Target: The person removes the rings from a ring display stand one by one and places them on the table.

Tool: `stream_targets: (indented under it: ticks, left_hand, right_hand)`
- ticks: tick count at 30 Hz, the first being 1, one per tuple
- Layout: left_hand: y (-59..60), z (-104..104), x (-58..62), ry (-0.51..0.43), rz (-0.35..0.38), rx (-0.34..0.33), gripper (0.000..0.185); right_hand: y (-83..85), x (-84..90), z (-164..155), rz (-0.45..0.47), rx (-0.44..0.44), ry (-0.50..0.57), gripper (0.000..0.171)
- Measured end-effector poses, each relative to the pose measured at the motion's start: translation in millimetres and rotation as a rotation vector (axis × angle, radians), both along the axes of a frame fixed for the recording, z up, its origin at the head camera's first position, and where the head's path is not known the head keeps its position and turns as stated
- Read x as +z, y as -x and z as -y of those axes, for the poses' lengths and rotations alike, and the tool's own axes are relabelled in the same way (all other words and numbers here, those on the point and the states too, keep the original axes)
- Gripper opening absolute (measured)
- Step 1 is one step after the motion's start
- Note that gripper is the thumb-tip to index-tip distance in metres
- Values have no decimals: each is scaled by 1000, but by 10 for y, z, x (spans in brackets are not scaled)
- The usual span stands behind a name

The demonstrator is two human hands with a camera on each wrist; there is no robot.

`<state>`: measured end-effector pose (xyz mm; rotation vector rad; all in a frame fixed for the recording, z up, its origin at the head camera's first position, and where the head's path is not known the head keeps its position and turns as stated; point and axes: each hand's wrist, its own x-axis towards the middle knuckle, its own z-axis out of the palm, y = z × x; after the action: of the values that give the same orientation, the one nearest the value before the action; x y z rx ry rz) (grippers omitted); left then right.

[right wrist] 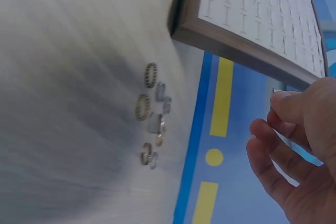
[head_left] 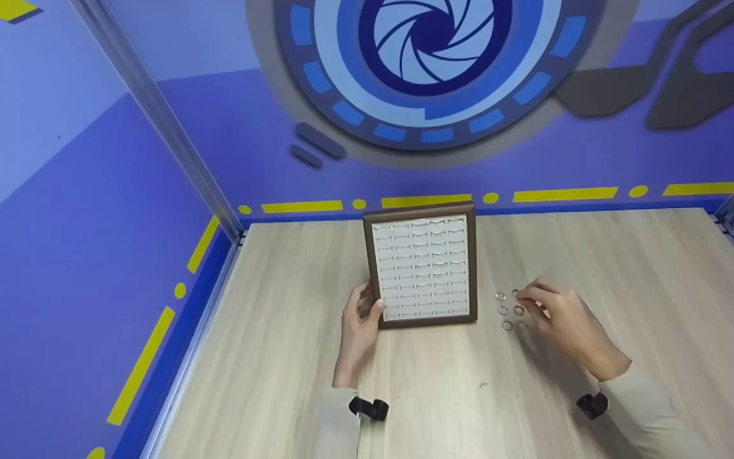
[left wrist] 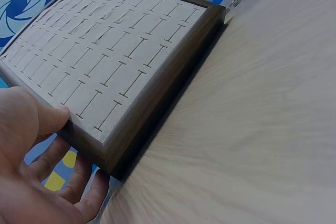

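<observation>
While my left hand (head_left: 360,319) is gripping the ring tray's (head_left: 423,268) near-left corner on the surface (head_left: 628,268), my right hand (head_left: 561,315) is pinching one ring (right wrist: 273,94); six rings (head_left: 510,310) are lying just right of the tray.

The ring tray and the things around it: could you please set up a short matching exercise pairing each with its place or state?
Things:
1. tray
2. rings
3. left hand
4. right hand

Places or states:
A. lie loose on the table
B. grips the tray's near left corner
C. stands in the middle, its slots empty
D. pinches something small above the rings

Pairs: 1-C, 2-A, 3-B, 4-D
</observation>
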<state>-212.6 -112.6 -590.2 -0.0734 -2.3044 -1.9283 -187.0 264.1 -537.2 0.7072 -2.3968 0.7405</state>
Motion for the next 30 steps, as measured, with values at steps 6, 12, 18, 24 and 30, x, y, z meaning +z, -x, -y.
stream_targets:
  ticks: [6, 12, 18, 24, 30]
  left_hand:
    - [-8, 2, 0, 15, 9, 6, 47]
    - [-5, 2, 12, 5, 21, 7, 47]
    - [7, 9, 9, 17, -17, 3, 49]
    - [19, 7, 4, 23, -38, -11, 49]
    - [10, 2, 7, 24, -6, -18, 47]
  right_hand:
    - [-103, -149, -116, 16, -45, 9, 25]
    - [-171, -264, -187, 87, -76, 14, 18]
    - [-194, -343, -226, 117, -130, -13, 14]
    - [-207, -400, -234, 143, -186, -80, 12]
    - [-225, -432, -231, 221, -199, -108, 12]
